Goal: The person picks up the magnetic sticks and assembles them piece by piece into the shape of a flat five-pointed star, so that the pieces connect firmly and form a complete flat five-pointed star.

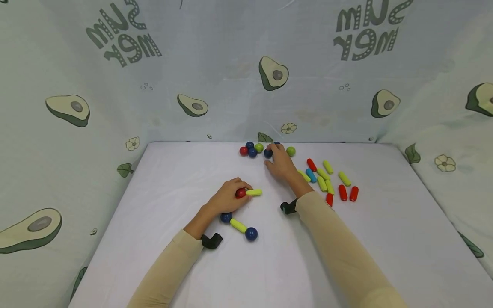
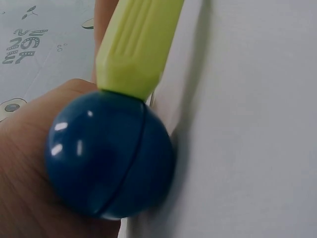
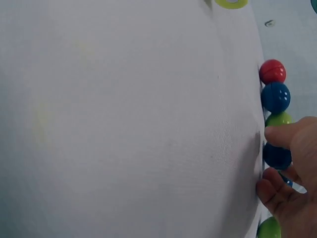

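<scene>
My left hand (image 1: 227,196) grips a red ball (image 1: 240,193), which has a yellow-green rod (image 1: 254,192) sticking out toward the right. Just below that hand lies a joined piece: a blue ball (image 1: 226,217), a yellow-green rod (image 1: 238,225) and another blue ball (image 1: 251,234). In the left wrist view, a blue ball (image 2: 111,153) with its rod fills the foreground and covers part of the hand. At the table's far edge my right hand (image 1: 283,162) has thumb and fingers spread around a dark blue ball (image 3: 277,156), with gaps on both sides of it.
Left of the right hand sit a red ball (image 1: 244,151), blue balls (image 1: 252,152) and a green ball (image 1: 259,148); another green ball (image 1: 291,151) is to its right. Several red, yellow-green and blue rods (image 1: 322,184) lie scattered beside the right forearm. A printed cloth (image 1: 231,64) hangs behind the table.
</scene>
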The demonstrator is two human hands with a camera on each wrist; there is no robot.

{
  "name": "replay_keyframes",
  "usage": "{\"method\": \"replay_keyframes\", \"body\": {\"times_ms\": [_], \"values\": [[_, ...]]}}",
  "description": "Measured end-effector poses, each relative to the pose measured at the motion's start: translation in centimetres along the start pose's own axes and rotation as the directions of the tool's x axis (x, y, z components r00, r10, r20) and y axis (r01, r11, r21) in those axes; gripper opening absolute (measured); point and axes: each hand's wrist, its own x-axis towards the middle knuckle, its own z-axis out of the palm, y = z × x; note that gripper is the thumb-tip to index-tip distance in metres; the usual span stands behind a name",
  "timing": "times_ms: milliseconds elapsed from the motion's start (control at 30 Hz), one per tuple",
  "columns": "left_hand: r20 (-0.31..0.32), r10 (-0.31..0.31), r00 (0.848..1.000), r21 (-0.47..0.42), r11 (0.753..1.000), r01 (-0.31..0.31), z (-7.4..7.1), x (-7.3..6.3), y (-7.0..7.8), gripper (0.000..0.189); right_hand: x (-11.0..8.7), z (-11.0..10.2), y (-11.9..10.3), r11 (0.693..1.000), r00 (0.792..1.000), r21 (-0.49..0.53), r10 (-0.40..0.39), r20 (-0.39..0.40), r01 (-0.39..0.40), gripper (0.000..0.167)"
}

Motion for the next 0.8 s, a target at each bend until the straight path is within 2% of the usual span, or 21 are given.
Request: {"method": "replay_keyframes", "body": {"times_ms": [100, 167, 233, 333, 433, 567, 800], "values": [[-0.015, -0.011, 1.0, 0.0, 1.0, 0.011, 0.1, 0.0, 0.0, 0.026, -0.2, -0.1, 0.2, 0.999, 0.999, 0.041, -0.021, -0.027, 0.022, 0.027], [-0.023, -0.018, 1.0, -0.002, 1.0, 0.018, 0.1, 0.1, -0.1, 0.027, -0.3, -0.1, 0.4, 0.998, 0.999, 0.06, -0.033, -0.031, 0.035, 0.021], [-0.023, -0.023, 0.999, -0.008, 1.0, 0.022, 0.2, 0.0, -0.1, 0.028, -0.6, -0.1, 0.6, 0.996, 1.0, 0.084, -0.019, -0.019, 0.021, 0.024], [-0.005, -0.027, 1.0, -0.018, 0.999, 0.027, 0.4, 0.1, -0.1, 0.03, -0.8, -0.1, 0.7, 0.996, 1.0, 0.088, -0.003, 0.023, 0.001, 0.044], [0.008, -0.026, 1.0, -0.02, 0.999, 0.026, 0.6, 0.2, -0.1, 0.031, -0.8, 0.2, 0.5, 0.998, 0.996, 0.053, -0.04, 0.082, 0.036, 0.057], [-0.005, -0.022, 1.0, -0.025, 0.999, 0.022, 0.7, 0.2, -0.1, 0.03, -0.9, 0.6, 0.2, 0.995, 0.99, 0.026, -0.096, 0.105, 0.094, 0.049], [-0.025, -0.022, 0.999, -0.039, 0.999, 0.021, 0.5, 0.1, -0.3, 0.029, -3.4, 0.2, 0.0, 0.993, 0.996, 0.114, -0.046, 0.073, 0.038, 0.04]]}}
